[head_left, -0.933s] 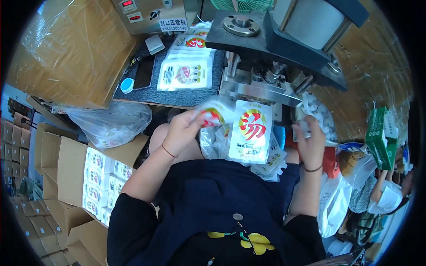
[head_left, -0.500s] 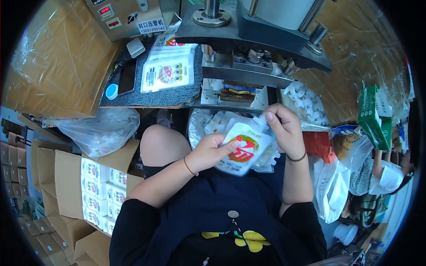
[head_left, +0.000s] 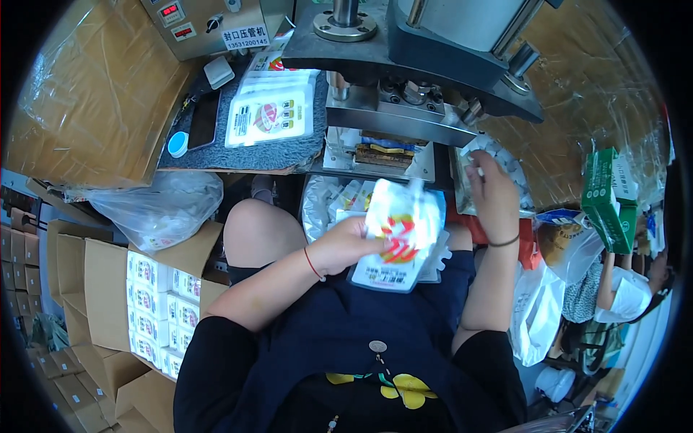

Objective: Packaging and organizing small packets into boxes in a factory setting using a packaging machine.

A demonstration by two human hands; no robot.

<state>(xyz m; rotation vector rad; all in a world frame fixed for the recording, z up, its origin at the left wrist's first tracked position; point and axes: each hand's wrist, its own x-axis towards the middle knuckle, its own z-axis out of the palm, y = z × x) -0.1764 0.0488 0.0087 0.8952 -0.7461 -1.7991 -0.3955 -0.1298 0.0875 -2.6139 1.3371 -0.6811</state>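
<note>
My left hand (head_left: pixel 350 249) grips a spout pouch (head_left: pixel 393 249), white with red and yellow print, by its left side. The pouch is tilted above my lap, its blurred neck at the top. My right hand (head_left: pixel 497 198) is away from it, over the near left part of a tray of small white plastic pieces (head_left: pixel 511 162). Its fingers are drawn together; a small white bit shows at the tips, too small to name. Beneath and behind the held pouch lie more pouches (head_left: pixel 348 196) in clear plastic.
A metal press (head_left: pixel 411 94) stands ahead. Left of it, a grey mat (head_left: pixel 281 156) carries a fanned stack of pouches (head_left: pixel 271 119), a phone (head_left: pixel 205 121) and a blue-topped cap (head_left: pixel 177 144). An open carton (head_left: pixel 108 296) of white packs is at left, a green box (head_left: pixel 610 195) and another person (head_left: pixel 621 292) at right.
My right hand has left the pouch's neck and moved right and up to the tray. My left hand still holds the pouch, now turned more upright.
</note>
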